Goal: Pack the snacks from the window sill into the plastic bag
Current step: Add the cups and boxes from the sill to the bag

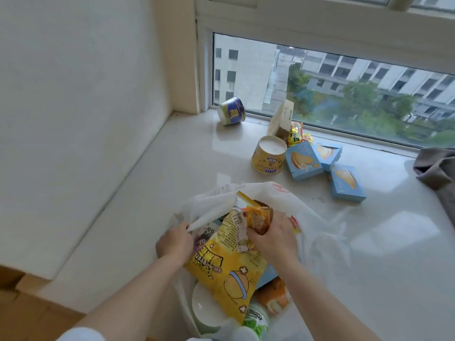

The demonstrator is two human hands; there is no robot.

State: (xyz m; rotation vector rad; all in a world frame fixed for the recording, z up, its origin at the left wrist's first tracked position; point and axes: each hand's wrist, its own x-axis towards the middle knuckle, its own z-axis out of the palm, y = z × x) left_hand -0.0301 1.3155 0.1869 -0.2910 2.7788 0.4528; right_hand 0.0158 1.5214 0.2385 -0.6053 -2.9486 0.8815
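The left hand [175, 242] pinches the near-left rim of the white plastic bag [317, 225], holding its mouth open, while the right hand [274, 236] grips an orange-brown snack packet [258, 219] just over the opening. A yellow popcorn bag [229, 269] already sticks out of it. Farther along the window sill [152, 193] sit an upturned yellow cup [268, 155], three blue boxes [303, 160] and, by the glass, a tipped purple cup [232, 110].

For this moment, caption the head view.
Left hand holds the plastic bag open; right hand pushes snack packets in.
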